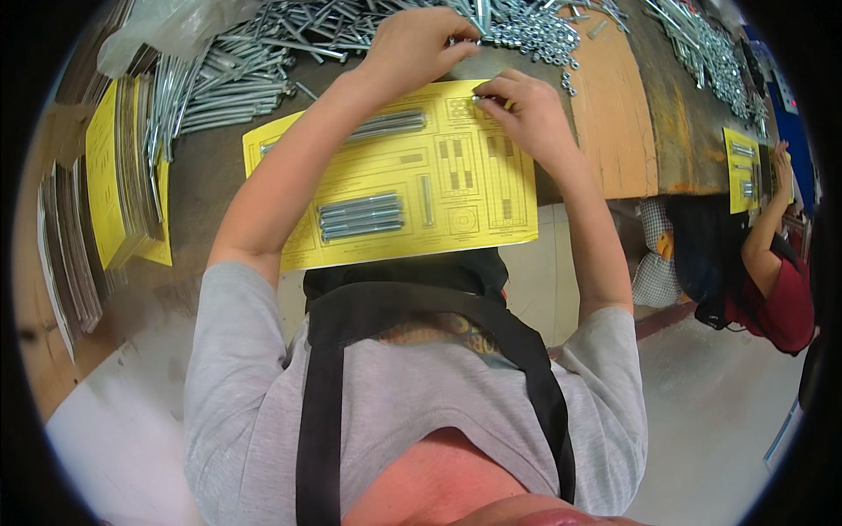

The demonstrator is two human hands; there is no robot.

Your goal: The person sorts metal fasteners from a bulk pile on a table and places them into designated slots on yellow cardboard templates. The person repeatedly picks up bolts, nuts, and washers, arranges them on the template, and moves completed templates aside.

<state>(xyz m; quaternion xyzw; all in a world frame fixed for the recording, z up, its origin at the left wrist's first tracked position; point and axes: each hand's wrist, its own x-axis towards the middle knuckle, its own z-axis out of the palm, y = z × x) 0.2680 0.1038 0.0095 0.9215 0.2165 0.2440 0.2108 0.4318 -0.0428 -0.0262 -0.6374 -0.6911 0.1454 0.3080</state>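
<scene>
- A yellow printed card (pixel 395 184) is seen lying flat on the dark workbench (pixel 210 167), just in front of the person's grey shirt and black apron straps.
- A cluster of long bolts (pixel 360 217) is already laid in the card's lower outline, and a second cluster (pixel 386 124) in the upper-left outline.
- The smaller outlines in the middle and right of the card are judged to be unfilled, so the card is taken to be partly loaded, with the small parts left.
- The right hand (pixel 526 110) is closed narrowly at the card's top edge, its fingertips pinched on what appears to be a small nut; the piece is too small to be told for certain.
- The left hand (pixel 412 44) is stretched beyond the card, its fingers curled down into the heap of small nuts (pixel 535 35); whether anything is gripped cannot be told.
- To the left, a stack of yellow cards (pixel 114 175) is stood beside loose long bolts (pixel 228 79).
- Farther right, a wooden bench top (pixel 614 114) is seen, with another person (pixel 772 263) seated at a similar card, and a pale floor below.
</scene>
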